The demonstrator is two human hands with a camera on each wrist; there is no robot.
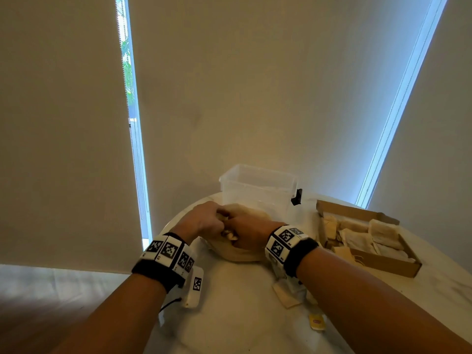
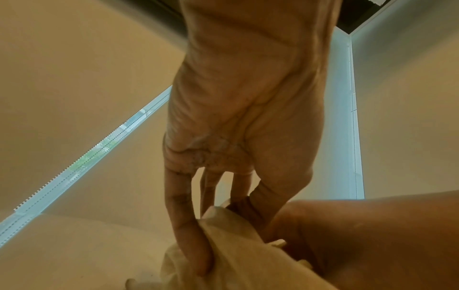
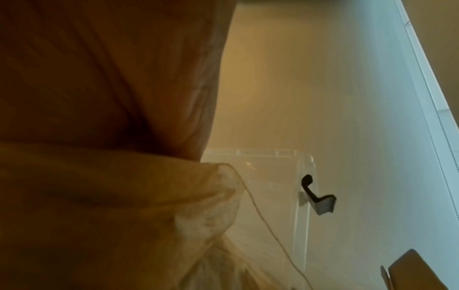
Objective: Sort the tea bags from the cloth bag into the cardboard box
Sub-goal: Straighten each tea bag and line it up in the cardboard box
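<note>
Tea bags (image 1: 357, 237) lie packed side by side in the cardboard box (image 1: 383, 264), which sits open on the right part of the tabletop (image 1: 242, 315). Further loose tea bags lie on the tabletop near the right forearm, one of them with a yellow tag (image 1: 317, 322). The cloth bag (image 1: 240, 254) rests on the tabletop between the cardboard box and the left hand (image 1: 208, 221), directly in front of a clear plastic container (image 1: 258, 185).

Left hand: the grip is closed on the cloth bag. In the left wrist view the fingers (image 2: 188, 225) run down along the fabric (image 2: 236, 255) and the thumb presses against it from the opposite side, pinching a fold at the bag's mouth.

Right hand (image 1: 246, 235): it meets the left hand at the bag, knuckles up, with the fingertips hidden in or behind the fabric. The state of its grip cannot be told; the right wrist view is filled by the palm (image 3: 99, 78) and folds of beige cloth (image 3: 111, 196), with a thin string (image 3: 261, 215) trailing across them.

The clear plastic container carries a black clip (image 3: 315, 196) on its right wall. Both wrists wear black bands with square coded markers (image 1: 168, 251). Pale roller blinds (image 1: 255, 85) hang behind the tabletop, with strips of daylight at their edges.
</note>
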